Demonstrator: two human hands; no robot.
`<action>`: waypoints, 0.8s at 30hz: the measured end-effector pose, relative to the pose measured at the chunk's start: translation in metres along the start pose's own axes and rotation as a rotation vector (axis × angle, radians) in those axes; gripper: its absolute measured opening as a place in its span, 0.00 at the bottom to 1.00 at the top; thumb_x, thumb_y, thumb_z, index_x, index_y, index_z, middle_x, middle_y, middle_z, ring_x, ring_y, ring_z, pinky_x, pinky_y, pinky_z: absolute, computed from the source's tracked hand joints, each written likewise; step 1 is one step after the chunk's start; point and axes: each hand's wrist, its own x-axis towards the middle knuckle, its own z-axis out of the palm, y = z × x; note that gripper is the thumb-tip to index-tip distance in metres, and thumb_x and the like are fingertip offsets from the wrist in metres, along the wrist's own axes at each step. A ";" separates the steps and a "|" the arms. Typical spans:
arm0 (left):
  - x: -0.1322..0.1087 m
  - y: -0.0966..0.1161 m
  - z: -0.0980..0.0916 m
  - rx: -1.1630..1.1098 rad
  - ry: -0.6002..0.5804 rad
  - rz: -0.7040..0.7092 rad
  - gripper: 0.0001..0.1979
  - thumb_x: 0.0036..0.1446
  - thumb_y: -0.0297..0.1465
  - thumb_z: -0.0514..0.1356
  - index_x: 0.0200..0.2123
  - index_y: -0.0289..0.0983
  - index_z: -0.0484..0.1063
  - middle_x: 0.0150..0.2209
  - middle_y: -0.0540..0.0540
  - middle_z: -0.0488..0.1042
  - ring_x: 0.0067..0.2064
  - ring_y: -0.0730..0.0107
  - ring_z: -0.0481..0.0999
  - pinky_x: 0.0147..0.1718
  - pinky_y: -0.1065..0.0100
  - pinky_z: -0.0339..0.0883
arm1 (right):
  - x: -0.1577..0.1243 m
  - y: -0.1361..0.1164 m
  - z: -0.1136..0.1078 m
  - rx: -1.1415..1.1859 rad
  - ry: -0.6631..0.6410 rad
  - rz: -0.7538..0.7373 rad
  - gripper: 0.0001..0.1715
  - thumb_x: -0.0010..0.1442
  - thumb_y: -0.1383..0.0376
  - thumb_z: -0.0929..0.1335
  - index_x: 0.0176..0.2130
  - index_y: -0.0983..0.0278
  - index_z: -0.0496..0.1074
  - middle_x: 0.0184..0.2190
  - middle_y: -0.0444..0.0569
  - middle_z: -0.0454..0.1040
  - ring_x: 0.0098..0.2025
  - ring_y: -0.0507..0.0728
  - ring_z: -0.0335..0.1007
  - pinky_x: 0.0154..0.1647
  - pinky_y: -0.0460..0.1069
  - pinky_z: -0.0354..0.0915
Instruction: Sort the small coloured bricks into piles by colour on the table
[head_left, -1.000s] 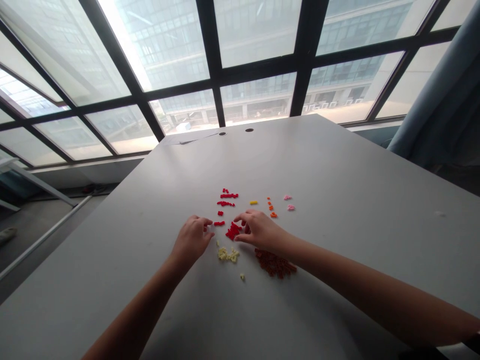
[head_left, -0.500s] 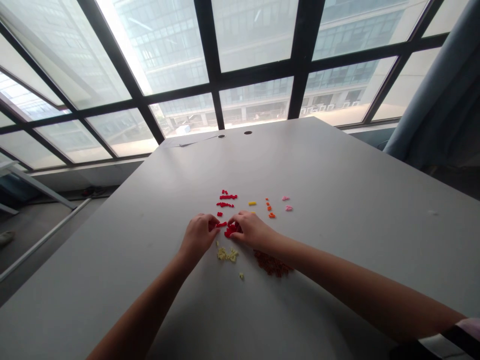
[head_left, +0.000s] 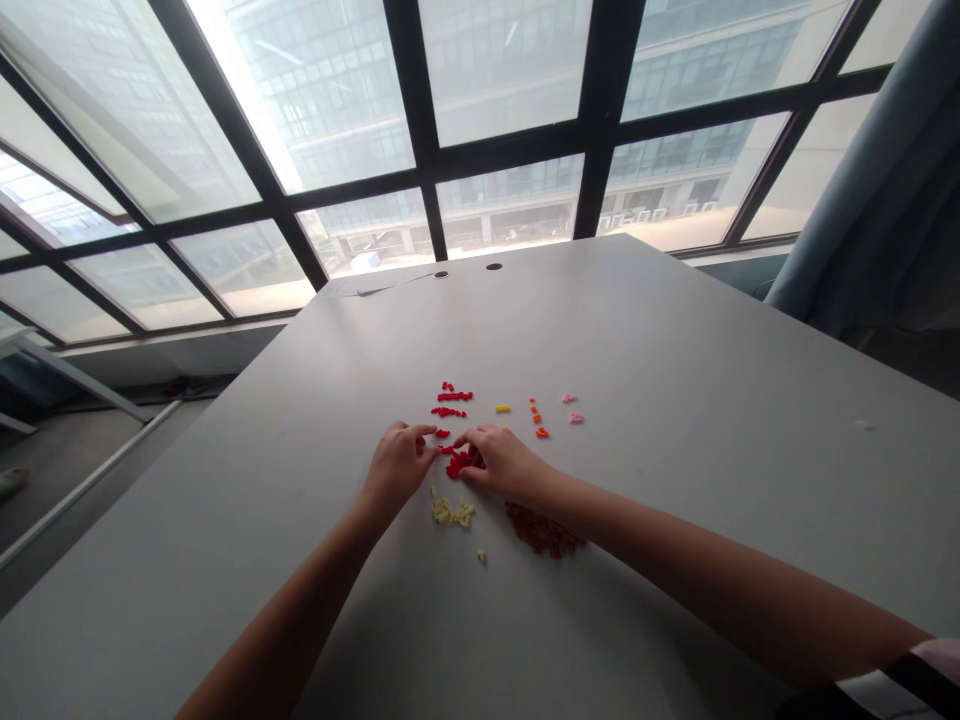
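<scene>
My left hand (head_left: 397, 462) rests at the left of small red toy bricks, its thumb and index finger apart. Just past its fingertips lie a red brick (head_left: 443, 434) and a short red strip (head_left: 447, 450). My right hand (head_left: 501, 460) curves over the right side of a small heap of red bricks (head_left: 457, 465), thumb and index finger parted around it. Its other fingers are partly hidden. Farther off are rows of red bricks (head_left: 454, 397). Nearer to me sits a pile of pale yellow bricks (head_left: 450, 513).
Brown bricks (head_left: 544, 530) lie in a heap below my right forearm. Beyond it are a yellow brick (head_left: 502, 408), several orange bricks (head_left: 541, 433) and pink bricks (head_left: 575, 418). A single pale yellow piece (head_left: 481, 556) lies near me on the white table (head_left: 675, 380).
My left fingers have parted and shifted slightly near the red brick, which now looks wider and turned. My right hand stays by the red heap.
</scene>
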 end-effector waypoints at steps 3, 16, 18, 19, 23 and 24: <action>0.000 -0.002 -0.001 -0.026 -0.005 0.004 0.12 0.50 0.25 0.62 0.40 0.38 0.77 0.29 0.48 0.73 0.33 0.68 0.75 0.42 0.64 0.69 | 0.000 -0.001 -0.002 -0.004 -0.018 0.010 0.19 0.51 0.72 0.70 0.45 0.71 0.73 0.36 0.54 0.73 0.34 0.53 0.69 0.42 0.48 0.63; 0.011 -0.012 0.001 -0.182 -0.047 -0.014 0.10 0.49 0.24 0.61 0.37 0.36 0.76 0.33 0.46 0.77 0.33 0.71 0.78 0.38 0.68 0.73 | 0.027 0.002 0.007 -0.177 0.090 -0.004 0.18 0.53 0.69 0.71 0.44 0.72 0.71 0.37 0.57 0.75 0.37 0.56 0.71 0.40 0.49 0.64; 0.006 -0.014 -0.001 -0.183 -0.041 -0.021 0.10 0.50 0.26 0.61 0.38 0.35 0.75 0.34 0.45 0.76 0.34 0.69 0.78 0.38 0.67 0.73 | 0.035 0.005 0.002 -0.191 0.105 -0.010 0.16 0.54 0.70 0.70 0.43 0.72 0.71 0.35 0.56 0.75 0.37 0.56 0.71 0.40 0.49 0.64; 0.003 -0.015 -0.002 -0.183 -0.040 -0.024 0.11 0.49 0.27 0.63 0.39 0.35 0.75 0.33 0.45 0.76 0.33 0.69 0.78 0.38 0.66 0.74 | 0.039 0.007 -0.001 -0.199 0.109 -0.017 0.14 0.54 0.71 0.70 0.43 0.72 0.72 0.35 0.55 0.76 0.37 0.56 0.72 0.40 0.48 0.64; -0.008 -0.012 -0.002 -0.175 -0.081 -0.031 0.22 0.40 0.33 0.70 0.41 0.36 0.74 0.33 0.47 0.73 0.30 0.69 0.76 0.35 0.65 0.74 | 0.059 0.017 -0.015 -0.239 0.101 -0.071 0.11 0.59 0.73 0.66 0.42 0.69 0.74 0.40 0.55 0.76 0.42 0.55 0.73 0.45 0.47 0.64; -0.008 -0.010 -0.001 -0.166 -0.088 -0.028 0.23 0.38 0.33 0.71 0.41 0.36 0.74 0.34 0.47 0.73 0.30 0.69 0.75 0.35 0.65 0.74 | 0.066 0.020 -0.016 -0.250 0.091 -0.088 0.13 0.59 0.74 0.65 0.42 0.68 0.75 0.42 0.55 0.76 0.44 0.55 0.72 0.47 0.47 0.64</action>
